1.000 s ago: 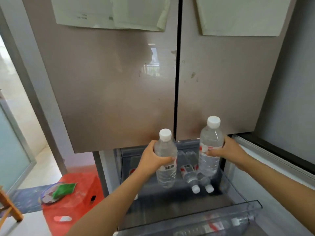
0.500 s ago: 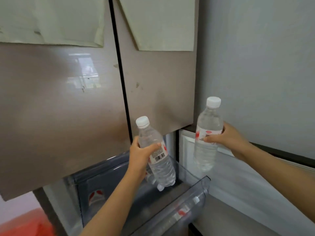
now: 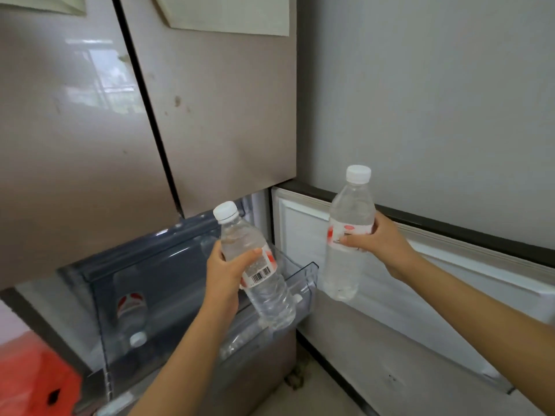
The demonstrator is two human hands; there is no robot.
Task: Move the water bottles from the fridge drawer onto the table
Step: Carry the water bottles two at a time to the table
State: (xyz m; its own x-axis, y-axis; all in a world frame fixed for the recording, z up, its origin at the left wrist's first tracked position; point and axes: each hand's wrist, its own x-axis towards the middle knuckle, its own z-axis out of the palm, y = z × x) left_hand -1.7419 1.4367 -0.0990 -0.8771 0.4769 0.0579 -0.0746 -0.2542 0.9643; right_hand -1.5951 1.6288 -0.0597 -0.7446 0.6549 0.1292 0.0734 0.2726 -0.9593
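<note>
Room about two laden hands at the fridge

Ahead of and above the left hand (image 3: 223, 274), passage is barred by the shut doors (image 3: 228, 115). Below it lies the open drawer (image 3: 168, 259), its clear corner just behind the left bottle (image 3: 264, 295), with a third bottle (image 3: 130, 313) inside. Beyond the right hand (image 3: 383, 243) and right bottle (image 3: 353, 205), the lower door (image 3: 450, 280) and the wall (image 3: 435, 100) are met. Free air is left between the hands and nearer than both. A stool (image 3: 33, 376) stands low, far to the left.

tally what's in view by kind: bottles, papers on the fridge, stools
bottles: 3 plain to see: left bottle in the left hand, right bottle in the right hand, drawer bottle; others may be hidden
papers: 2
stool: 1
total: 6
</note>
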